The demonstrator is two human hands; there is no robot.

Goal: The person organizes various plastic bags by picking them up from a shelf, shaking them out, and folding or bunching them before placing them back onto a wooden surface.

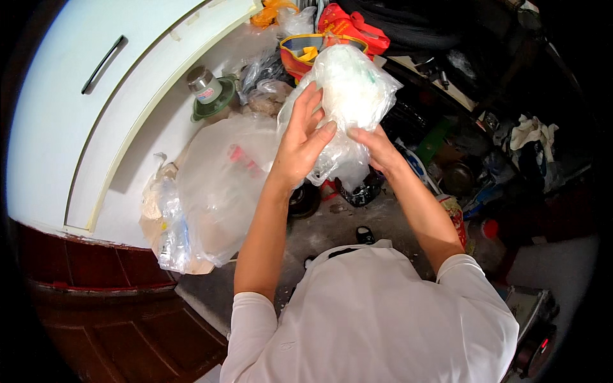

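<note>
Both hands hold up a crumpled bundle of clear and white plastic bags [352, 91] in front of the body. My left hand [301, 139] lies along the bundle's left side, its fingers raised and partly spread, the thumb pointing towards the bundle's lower middle. My right hand [376, 143] grips the lower right side with its thumb in front; its other fingers are hidden behind the plastic. Just beyond the bundle stands an open red bag with yellow trim [287, 60], with something yellow inside.
A large translucent plastic bag [220, 167] bulges on the left, below a jar with a metal lid [203, 86] on a green lid [220, 103]. A white cabinet door with a black handle [103, 64] is at the far left. Cluttered dark shelving [459, 95] stands right.
</note>
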